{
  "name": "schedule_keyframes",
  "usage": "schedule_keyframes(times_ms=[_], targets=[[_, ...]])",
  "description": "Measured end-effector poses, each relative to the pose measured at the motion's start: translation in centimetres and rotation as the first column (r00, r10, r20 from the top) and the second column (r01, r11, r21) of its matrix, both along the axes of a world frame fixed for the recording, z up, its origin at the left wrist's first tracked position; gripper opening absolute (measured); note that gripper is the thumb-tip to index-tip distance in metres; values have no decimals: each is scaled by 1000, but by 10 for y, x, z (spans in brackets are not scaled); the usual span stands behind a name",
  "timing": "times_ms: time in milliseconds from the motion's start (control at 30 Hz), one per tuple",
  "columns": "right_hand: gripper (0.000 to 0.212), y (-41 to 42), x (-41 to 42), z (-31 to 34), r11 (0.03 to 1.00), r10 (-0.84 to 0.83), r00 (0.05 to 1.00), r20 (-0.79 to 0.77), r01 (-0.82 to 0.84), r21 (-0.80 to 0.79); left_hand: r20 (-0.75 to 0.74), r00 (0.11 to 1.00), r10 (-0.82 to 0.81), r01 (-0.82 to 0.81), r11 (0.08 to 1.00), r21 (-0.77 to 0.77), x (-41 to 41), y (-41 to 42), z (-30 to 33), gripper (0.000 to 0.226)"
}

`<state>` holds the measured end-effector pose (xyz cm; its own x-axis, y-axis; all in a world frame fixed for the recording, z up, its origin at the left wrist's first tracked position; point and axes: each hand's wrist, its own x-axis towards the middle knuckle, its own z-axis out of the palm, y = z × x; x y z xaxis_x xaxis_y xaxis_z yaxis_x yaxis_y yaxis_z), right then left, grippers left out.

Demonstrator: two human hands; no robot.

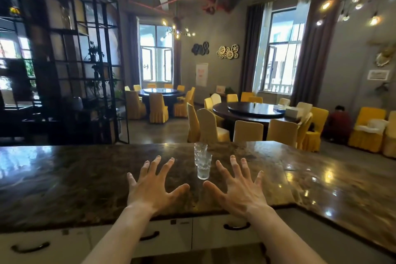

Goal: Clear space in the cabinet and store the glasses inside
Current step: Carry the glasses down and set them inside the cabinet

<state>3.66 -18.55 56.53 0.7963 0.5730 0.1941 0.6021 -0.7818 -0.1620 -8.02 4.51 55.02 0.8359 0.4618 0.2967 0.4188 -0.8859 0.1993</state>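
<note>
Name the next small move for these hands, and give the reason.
Probably reach down for a cabinet door handle: both the left hand and right hand hover spread and empty, the glasses stand untouched on the counter, and the doors below look closed.

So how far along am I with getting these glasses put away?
Nothing looks done yet. The glasses stand on the counter, and the cabinet doors below it are shut. Left hand and right hand hover spread and empty beside the glasses. Left: open the cabinet, clear space, store them.
</note>
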Motion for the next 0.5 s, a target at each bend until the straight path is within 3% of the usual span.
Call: schedule_keyframes(times_ms=[300,500], targets=[[105,42,30,-30,999,-43,998,-39,42,-30,-92,995,-46,47,999,15,28,50,-26,101],[106,83,101,-58,999,-9,998,-68,6,-44,-129,990,-55,59,998,30,101,82,-53,100]])
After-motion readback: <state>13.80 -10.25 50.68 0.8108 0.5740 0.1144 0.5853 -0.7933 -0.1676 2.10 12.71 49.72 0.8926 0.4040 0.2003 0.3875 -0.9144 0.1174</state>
